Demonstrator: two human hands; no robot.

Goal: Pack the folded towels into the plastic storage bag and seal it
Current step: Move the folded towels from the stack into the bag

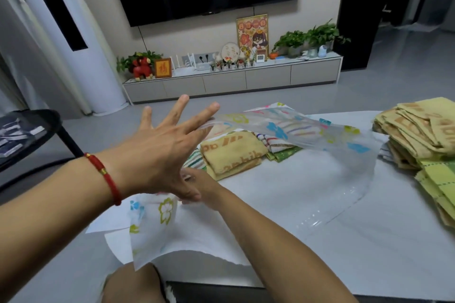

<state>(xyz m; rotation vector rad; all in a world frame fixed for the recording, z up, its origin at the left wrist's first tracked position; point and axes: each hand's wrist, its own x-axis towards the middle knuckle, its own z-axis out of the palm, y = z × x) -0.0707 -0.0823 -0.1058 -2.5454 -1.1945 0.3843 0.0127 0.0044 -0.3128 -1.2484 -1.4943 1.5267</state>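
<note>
Left hand [157, 152] spread open lifting bag [283, 128] flap; right hand [197, 186] mostly hidden, grip unclear

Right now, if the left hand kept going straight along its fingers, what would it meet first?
Probably the raised flap of the clear flower-printed plastic storage bag: the left hand's fingertips already look level with its edge, though depth is unclear.

Left hand [160, 150] spread flat, lifting upper sheet of flower-print plastic storage bag [283, 128]. Yellow folded towel [231, 152] inside. Right hand [197, 187] apparently pinching bag's lower edge; mostly hidden.
</note>
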